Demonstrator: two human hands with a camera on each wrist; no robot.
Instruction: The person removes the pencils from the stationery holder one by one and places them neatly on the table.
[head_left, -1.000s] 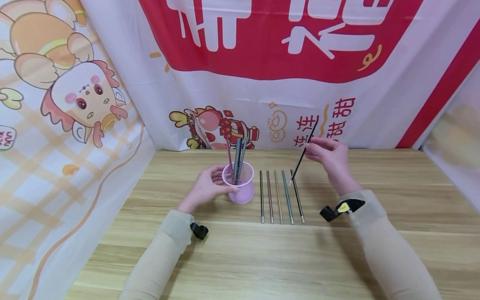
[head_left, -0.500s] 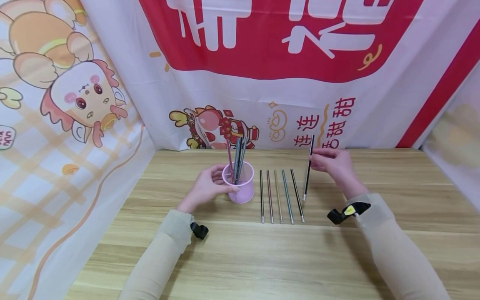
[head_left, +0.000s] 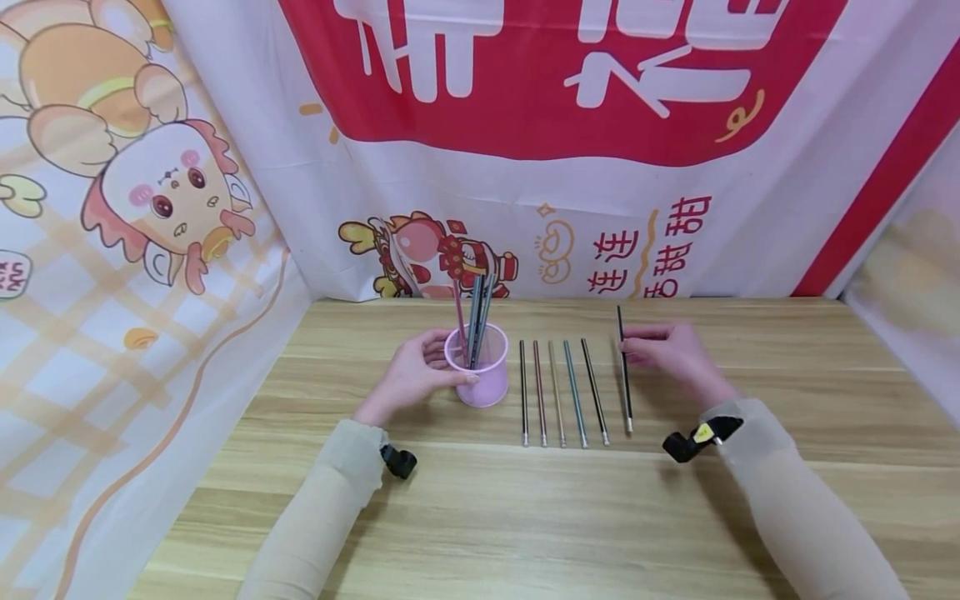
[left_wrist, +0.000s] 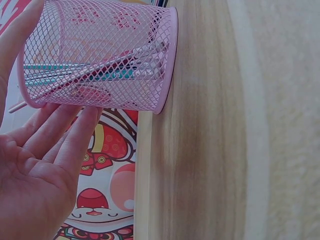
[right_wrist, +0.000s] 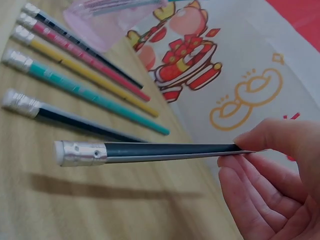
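Note:
My left hand (head_left: 412, 372) holds a pink mesh pencil cup (head_left: 489, 390) on the table, thumb at the near side and fingers round the far side. Several pencils (head_left: 478, 317) lean inside it, tips hidden by neither hand. Between thumb and fingers my right hand (head_left: 671, 354) pinches a black pencil (head_left: 626, 383), its white eraser end toward me. The right wrist view shows this pencil (right_wrist: 165, 151) raised a little, its shadow on the wood below. To its left lies a row of pencils: black (head_left: 524, 392), dark red (head_left: 540, 392), yellow (head_left: 557, 392), teal (head_left: 575, 392) and another black pencil (head_left: 595, 392).
The wooden table (head_left: 480, 517) runs back to a white and red printed cloth (head_left: 570, 192) hanging behind it. Another patterned cloth (head_left: 150, 333) borders the left side. Black wrist cameras sit on both cuffs, the right one (head_left: 681, 446) close above the table.
My right hand has come down and toward me, moving the black pencil from a slant over the row to its right side, nearly in line with it. The left hand and cup stay put.

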